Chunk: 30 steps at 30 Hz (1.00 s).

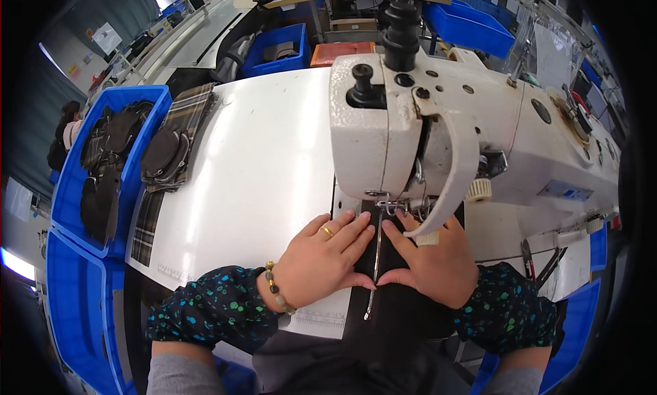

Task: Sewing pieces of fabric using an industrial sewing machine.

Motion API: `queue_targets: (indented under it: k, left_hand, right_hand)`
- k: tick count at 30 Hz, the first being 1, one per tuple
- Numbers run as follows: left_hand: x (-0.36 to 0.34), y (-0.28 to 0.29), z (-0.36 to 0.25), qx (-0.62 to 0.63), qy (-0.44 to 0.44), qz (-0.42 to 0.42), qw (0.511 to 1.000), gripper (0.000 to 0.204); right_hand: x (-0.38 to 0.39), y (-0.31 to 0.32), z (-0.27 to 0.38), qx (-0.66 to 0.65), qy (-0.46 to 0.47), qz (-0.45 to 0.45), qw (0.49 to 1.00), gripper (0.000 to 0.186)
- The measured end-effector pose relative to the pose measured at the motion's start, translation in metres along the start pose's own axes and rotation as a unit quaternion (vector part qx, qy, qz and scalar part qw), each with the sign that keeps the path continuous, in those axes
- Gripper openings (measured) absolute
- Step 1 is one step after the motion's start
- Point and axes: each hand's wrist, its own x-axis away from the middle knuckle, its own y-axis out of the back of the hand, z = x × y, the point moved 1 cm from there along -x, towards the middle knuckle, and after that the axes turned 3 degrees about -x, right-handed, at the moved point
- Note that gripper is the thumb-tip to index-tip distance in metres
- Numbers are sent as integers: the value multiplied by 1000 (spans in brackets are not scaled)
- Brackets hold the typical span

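A white sewing machine (369, 135) stands over the right part of the table, its presser foot (391, 206) low over dark fabric (410, 309). A silver-toothed zipper (376, 258) runs along that fabric from the foot toward me, its end nearest my body. Left of the zipper, my left hand (325, 255) lies flat with fingers stretched toward the foot. My right hand (438, 261) presses flat on the fabric at the other side; the machine's curved lever hides some of its fingers. Both thumbs point inward and almost meet at the zipper.
At left, a blue bin (113, 169) holds dark and plaid sewn pieces. Beside it lie plaid fabric (188, 108) and a stack of dark pieces (164, 155). Scissors (527, 258) lie right of the machine. Another blue bin (280, 49) stands behind the table. A person (70, 125) is far left.
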Motion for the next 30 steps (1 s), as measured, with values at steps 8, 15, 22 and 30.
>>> queue_targets:
  k: [8,15,22,30]
  left_hand:
    - [-2,-7,-9,32,24,-40,998,77]
    - [-3,-4,-10,26,22,-17,999,81]
    - [-7,0,-11,-22,12,-19,1000,81]
    - [-10,0,-9,-16,-17,-27,999,80]
  right_hand:
    - [-6,8,-4,20,12,14,1000,77]
    - [-10,9,-9,-17,22,29,999,81]
    - [-12,8,-11,-45,33,21,998,82]
    - [-12,11,-10,-26,36,23,999,84]
